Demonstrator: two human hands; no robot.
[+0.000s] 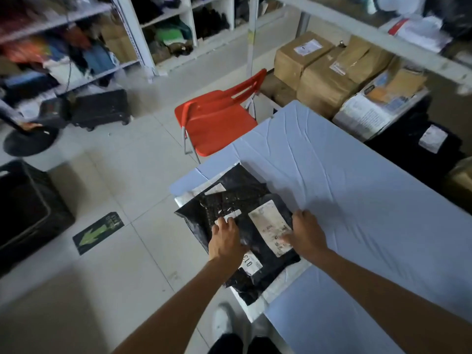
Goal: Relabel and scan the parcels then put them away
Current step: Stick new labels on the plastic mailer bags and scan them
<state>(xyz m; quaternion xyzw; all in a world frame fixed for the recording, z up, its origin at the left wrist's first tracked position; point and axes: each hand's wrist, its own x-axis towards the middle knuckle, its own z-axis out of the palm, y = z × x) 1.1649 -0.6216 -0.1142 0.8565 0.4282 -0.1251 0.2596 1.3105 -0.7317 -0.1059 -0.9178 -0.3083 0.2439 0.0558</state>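
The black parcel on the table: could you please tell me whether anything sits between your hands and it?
Nothing visible does. The left hand and right hand rest directly on the black parcel, the right on its large white label.

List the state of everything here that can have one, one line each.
Black parcel, flat on the table corner, overhanging its edge.
Right hand, fingers pressing the big label on the parcel.
Left hand, fingers on a small white strip; grip unclear.
Red chair, upright.
Black crate, open-topped, on the floor.
Cardboard boxes, shut, labelled.
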